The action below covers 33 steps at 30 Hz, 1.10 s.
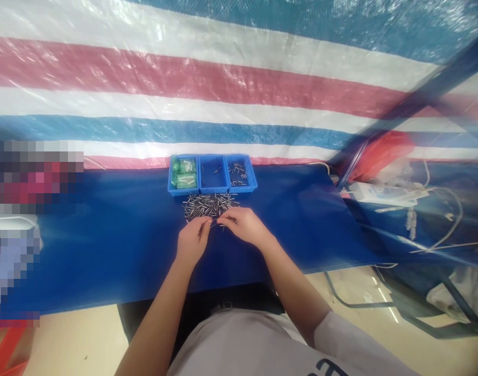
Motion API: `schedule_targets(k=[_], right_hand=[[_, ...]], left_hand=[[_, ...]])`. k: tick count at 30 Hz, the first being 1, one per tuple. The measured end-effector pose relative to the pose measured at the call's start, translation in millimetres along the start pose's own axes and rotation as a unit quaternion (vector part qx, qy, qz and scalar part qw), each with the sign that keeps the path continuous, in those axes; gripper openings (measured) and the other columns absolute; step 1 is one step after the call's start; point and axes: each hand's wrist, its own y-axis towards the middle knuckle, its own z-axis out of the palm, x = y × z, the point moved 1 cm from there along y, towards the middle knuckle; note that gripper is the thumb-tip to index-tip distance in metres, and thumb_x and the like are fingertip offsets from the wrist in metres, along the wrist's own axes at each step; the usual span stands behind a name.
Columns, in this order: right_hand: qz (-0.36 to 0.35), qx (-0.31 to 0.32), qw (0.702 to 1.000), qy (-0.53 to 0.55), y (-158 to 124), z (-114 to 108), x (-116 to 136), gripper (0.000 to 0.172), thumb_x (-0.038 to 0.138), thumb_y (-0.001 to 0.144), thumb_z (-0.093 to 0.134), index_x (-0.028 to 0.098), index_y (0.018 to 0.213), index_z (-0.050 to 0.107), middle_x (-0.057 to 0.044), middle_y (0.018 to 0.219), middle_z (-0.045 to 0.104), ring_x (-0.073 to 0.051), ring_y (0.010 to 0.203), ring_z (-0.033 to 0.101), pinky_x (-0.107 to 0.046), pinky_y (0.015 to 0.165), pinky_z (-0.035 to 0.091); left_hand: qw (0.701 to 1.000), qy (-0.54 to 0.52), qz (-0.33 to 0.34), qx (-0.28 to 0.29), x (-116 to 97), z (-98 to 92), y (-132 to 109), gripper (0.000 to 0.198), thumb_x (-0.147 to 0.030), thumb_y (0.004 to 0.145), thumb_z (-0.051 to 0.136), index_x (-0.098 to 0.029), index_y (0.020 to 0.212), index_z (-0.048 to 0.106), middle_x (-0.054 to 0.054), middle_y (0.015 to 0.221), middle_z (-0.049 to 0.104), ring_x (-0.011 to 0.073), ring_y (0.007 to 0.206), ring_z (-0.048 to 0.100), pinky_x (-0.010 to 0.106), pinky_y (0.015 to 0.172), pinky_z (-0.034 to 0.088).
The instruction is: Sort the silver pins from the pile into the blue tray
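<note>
Both hands meet over a blue table [117,245], just in front of a loose pile of small metal pins [208,204]. My left hand [192,241] is curled, its fingertips pinched on a thin pin. My right hand [242,225] is also closed, its fingertips pinching another small pin beside the left fingertips. Behind the pile stand three blue bins side by side: the left bin [183,175] holds green packets, the middle bin [213,175] has a few pins, the right bin [241,174] holds several pins.
A striped red, white and blue tarp [223,83] hangs behind the table. At the right lie a white power strip [383,194], white cables [446,230] and a red object [383,151]. A dark metal frame [419,308] stands on the floor at lower right.
</note>
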Motion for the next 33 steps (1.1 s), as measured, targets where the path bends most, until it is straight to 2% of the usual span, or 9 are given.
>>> schedule_targets(k=[3, 6, 12, 14, 18, 22, 28, 33], right_hand=[[0.020, 0.011, 1.000, -0.004, 3, -3, 2, 0.033, 0.042, 0.097, 0.056, 0.020, 0.075, 0.068, -0.001, 0.070, 0.065, -0.013, 0.063, 0.056, -0.025, 0.059, 0.040], [0.038, 0.015, 0.999, 0.006, 7, -1, 3, 0.040, 0.042, 0.099, 0.052, 0.019, 0.067, 0.059, 0.002, 0.063, 0.059, -0.011, 0.058, 0.050, -0.024, 0.056, 0.035], [0.051, 0.055, 0.997, 0.022, 10, 1, 4, 0.042, 0.043, 0.100, 0.049, 0.019, 0.067, 0.057, 0.003, 0.063, 0.058, -0.010, 0.058, 0.049, -0.024, 0.056, 0.034], [0.058, 0.035, 0.997, 0.044, 9, 5, 1, 0.042, 0.044, 0.100, 0.048, 0.019, 0.068, 0.058, 0.002, 0.064, 0.060, -0.010, 0.059, 0.051, -0.023, 0.057, 0.037], [0.066, -0.054, 0.992, 0.095, 4, 20, -7, 0.042, 0.044, 0.100, 0.047, 0.019, 0.069, 0.058, 0.001, 0.067, 0.062, -0.011, 0.062, 0.056, -0.023, 0.060, 0.042], [0.070, -0.107, 0.987, 0.098, 0, 31, -12, 0.042, 0.045, 0.099, 0.049, 0.019, 0.069, 0.060, 0.000, 0.066, 0.063, -0.011, 0.062, 0.057, -0.023, 0.060, 0.043], [0.076, -0.123, 0.984, 0.107, 0, 34, -14, 0.042, 0.044, 0.099, 0.049, 0.019, 0.067, 0.061, 0.000, 0.064, 0.064, -0.012, 0.061, 0.059, -0.024, 0.061, 0.045], [0.064, -0.126, 0.984, 0.106, 0, 37, -15, 0.028, 0.040, 0.096, 0.055, 0.020, 0.081, 0.068, -0.002, 0.071, 0.068, -0.013, 0.063, 0.060, -0.025, 0.059, 0.047]], left_hand=[[1.000, -0.002, 0.001, 0.001, 0, 0.1, 0, 0.019, -0.029, 0.097, 0.053, -0.020, 0.102, 0.069, 0.004, 0.098, 0.074, 0.0145, 0.084, 0.071, 0.026, 0.081, 0.055], [1.000, -0.001, -0.014, 0.001, 0, -0.1, -1, 0.019, -0.030, 0.097, 0.053, -0.020, 0.102, 0.068, 0.003, 0.095, 0.075, 0.0138, 0.080, 0.070, 0.025, 0.076, 0.054], [0.998, 0.000, -0.056, -0.005, 2, 0.7, -1, 0.019, -0.031, 0.096, 0.054, -0.020, 0.104, 0.067, 0.002, 0.091, 0.075, 0.0134, 0.077, 0.071, 0.023, 0.070, 0.054], [0.998, -0.007, -0.061, -0.001, 3, 1.3, -1, 0.020, -0.031, 0.096, 0.054, -0.020, 0.105, 0.068, 0.002, 0.090, 0.075, 0.0136, 0.077, 0.072, 0.023, 0.069, 0.055], [0.998, -0.014, -0.059, -0.002, 3, 1.9, 0, 0.020, -0.032, 0.096, 0.056, -0.021, 0.106, 0.069, 0.002, 0.091, 0.075, 0.0140, 0.078, 0.072, 0.024, 0.072, 0.056], [0.999, -0.002, -0.049, -0.004, 3, 2.5, 0, 0.021, -0.033, 0.094, 0.058, -0.021, 0.105, 0.071, 0.004, 0.095, 0.075, 0.0149, 0.080, 0.072, 0.024, 0.070, 0.056], [0.999, -0.007, -0.046, -0.001, 3, 2.5, 0, 0.021, -0.033, 0.094, 0.057, -0.022, 0.105, 0.071, 0.004, 0.096, 0.075, 0.0154, 0.081, 0.072, 0.024, 0.070, 0.057], [0.998, -0.025, -0.062, -0.001, 1, -0.3, 0, 0.019, -0.031, 0.095, 0.055, -0.020, 0.102, 0.069, 0.003, 0.089, 0.075, 0.0138, 0.076, 0.072, 0.023, 0.070, 0.056]])
